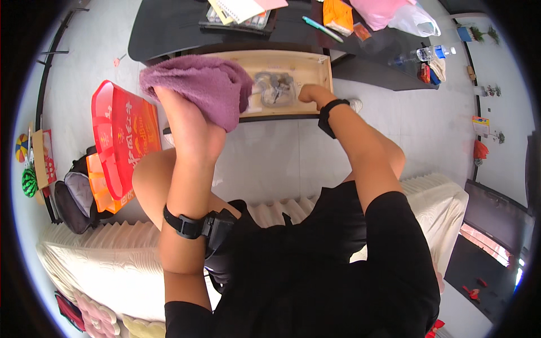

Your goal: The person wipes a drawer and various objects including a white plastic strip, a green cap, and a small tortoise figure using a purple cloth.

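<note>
My left hand (186, 121) is bunched up inside a fuzzy purple towel (200, 84), fingers closed on the soft plush, right at the left end of the open wooden drawer (315, 70). My right hand (309, 93) is curled into a loose fist on the drawer's smooth pale bottom, just beside a crinkly clear plastic bag (274, 88) of small dark bits.
</note>
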`<state>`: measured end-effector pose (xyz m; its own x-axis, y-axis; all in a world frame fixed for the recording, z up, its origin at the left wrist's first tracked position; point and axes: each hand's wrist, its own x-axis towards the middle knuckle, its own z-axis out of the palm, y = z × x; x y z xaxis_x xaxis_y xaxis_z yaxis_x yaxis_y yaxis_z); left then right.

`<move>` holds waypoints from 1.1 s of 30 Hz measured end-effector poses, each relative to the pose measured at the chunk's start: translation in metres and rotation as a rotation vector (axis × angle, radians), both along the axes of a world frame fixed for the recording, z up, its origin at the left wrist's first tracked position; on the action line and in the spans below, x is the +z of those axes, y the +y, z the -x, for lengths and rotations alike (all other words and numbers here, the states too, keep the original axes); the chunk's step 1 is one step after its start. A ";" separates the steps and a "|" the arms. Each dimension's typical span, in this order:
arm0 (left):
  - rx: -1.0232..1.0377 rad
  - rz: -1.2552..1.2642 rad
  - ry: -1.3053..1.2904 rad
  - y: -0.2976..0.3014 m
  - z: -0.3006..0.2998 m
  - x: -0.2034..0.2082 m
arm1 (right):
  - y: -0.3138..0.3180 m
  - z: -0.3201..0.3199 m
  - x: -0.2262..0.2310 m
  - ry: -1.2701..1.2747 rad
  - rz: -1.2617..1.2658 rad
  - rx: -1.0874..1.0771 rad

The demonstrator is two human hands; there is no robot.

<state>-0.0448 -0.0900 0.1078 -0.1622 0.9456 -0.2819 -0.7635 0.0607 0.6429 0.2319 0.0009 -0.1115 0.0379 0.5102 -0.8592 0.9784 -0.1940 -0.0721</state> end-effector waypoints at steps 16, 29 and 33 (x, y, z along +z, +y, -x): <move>-0.458 -0.713 1.072 -0.013 -0.001 -0.035 | 0.004 0.053 0.113 0.663 -0.871 0.127; -0.516 -0.585 1.480 -0.017 -0.012 0.012 | 0.077 0.112 0.133 0.071 -1.523 0.567; -0.323 -0.713 1.310 -0.019 -0.010 -0.024 | 0.048 0.113 0.167 0.326 -1.428 0.180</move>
